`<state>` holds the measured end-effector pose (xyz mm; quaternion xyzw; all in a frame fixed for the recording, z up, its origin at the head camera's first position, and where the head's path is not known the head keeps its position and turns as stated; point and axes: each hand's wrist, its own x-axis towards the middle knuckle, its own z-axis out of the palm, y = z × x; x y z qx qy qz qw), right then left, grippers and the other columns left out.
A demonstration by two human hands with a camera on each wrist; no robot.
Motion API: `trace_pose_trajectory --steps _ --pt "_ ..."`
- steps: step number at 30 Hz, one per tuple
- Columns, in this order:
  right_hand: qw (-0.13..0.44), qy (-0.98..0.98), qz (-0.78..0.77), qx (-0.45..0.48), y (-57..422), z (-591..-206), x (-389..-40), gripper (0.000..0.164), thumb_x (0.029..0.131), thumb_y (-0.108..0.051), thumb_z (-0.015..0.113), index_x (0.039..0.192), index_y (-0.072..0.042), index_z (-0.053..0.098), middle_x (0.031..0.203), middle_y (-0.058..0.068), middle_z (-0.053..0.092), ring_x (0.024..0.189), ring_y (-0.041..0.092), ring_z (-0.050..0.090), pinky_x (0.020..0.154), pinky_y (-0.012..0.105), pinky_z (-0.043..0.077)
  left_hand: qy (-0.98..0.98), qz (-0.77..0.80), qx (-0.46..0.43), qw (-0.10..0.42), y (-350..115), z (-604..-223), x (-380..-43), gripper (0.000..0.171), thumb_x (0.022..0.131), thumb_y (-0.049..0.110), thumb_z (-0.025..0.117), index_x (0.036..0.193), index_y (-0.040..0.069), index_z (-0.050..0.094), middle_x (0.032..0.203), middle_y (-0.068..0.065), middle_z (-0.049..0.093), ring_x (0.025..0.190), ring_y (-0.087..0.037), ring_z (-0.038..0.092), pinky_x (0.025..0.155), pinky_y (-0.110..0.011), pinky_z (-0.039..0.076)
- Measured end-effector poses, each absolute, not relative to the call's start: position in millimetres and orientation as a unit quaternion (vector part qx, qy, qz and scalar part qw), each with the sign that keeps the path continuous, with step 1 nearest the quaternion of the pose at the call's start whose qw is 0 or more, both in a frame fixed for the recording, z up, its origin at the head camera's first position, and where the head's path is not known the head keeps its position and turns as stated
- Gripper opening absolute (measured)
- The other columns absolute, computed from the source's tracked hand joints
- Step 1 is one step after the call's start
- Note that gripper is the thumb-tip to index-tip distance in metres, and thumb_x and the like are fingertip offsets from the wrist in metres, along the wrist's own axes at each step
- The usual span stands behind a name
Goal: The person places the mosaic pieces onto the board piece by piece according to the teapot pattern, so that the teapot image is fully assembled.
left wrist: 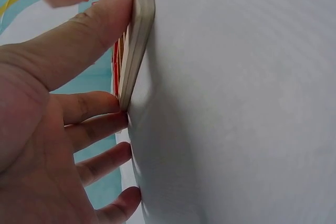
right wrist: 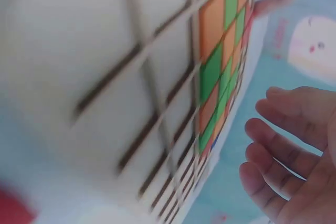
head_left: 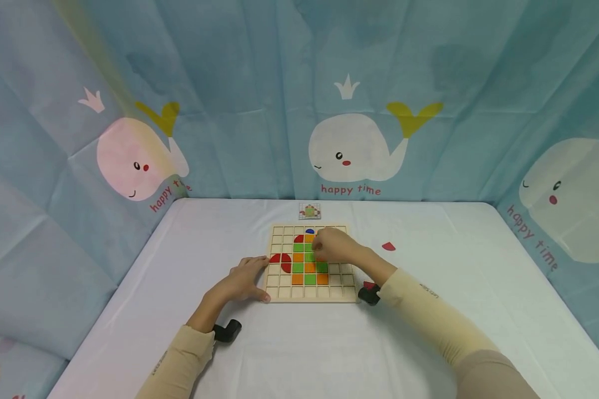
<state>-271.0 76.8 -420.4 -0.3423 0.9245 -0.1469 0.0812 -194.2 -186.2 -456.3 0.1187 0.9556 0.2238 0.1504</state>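
A wooden grid board (head_left: pixel 339 292) lies on the white table, its cells partly filled with green and orange square tiles, several red curved pieces and a blue half-round piece (head_left: pixel 310 231). My left hand (head_left: pixel 243 279) rests at the board's left side. In the left wrist view its thumb (left wrist: pixel 89 40) presses the board's edge (left wrist: pixel 137 51), while the other fingers spread along the side. Over the upper middle of the board hovers my right hand (head_left: pixel 336 245). Its fingers (right wrist: pixel 273 140) hang loosely curled in the right wrist view, with nothing visible in them.
One red curved piece (head_left: pixel 389 246) lies right of the board; another red piece (head_left: pixel 369 285) shows partly behind the right wrist's black camera (head_left: pixel 369 295). A small picture card (head_left: pixel 309 211) lies behind the board. Blue whale-print curtains (head_left: pixel 259 160) enclose the table.
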Motion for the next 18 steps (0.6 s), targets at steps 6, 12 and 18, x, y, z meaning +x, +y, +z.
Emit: trace_pose_trajectory --steps 6,12,18 --pt "0.085 0.944 -0.143 -0.285 116 -416 -280 0.019 0.091 -0.017 0.066 0.102 -0.005 0.075 0.097 0.008 0.068 0.094 0.023 0.062 0.089 0.040 0.052 0.956 0.222 0.121 0.149 -186 -457 -194 0.097 0.068 0.029 0.089 0.148 0.005 0.040 0.155 -0.015 0.037 0.141 -0.038 0.030 0.109 -0.064 0.028" --pt "0.074 0.957 -0.133 -0.247 154 -416 -289 0.020 0.090 -0.016 0.066 0.104 -0.003 0.074 0.098 0.010 0.067 0.095 0.026 0.062 0.088 0.042 0.052 0.956 0.223 0.124 0.146 -187 -458 -196 0.097 0.068 0.030 0.088 0.148 0.005 0.040 0.156 -0.014 0.036 0.142 -0.038 0.030 0.109 -0.064 0.028" --pt "0.098 0.970 -0.125 -0.186 187 -424 -294 0.021 0.089 -0.013 0.064 0.105 -0.003 0.073 0.103 0.013 0.067 0.100 0.030 0.062 0.091 0.045 0.052 0.956 0.223 0.122 0.147 -188 -459 -195 0.097 0.068 0.030 0.088 0.148 0.005 0.039 0.156 -0.015 0.036 0.141 -0.039 0.030 0.109 -0.064 0.028"
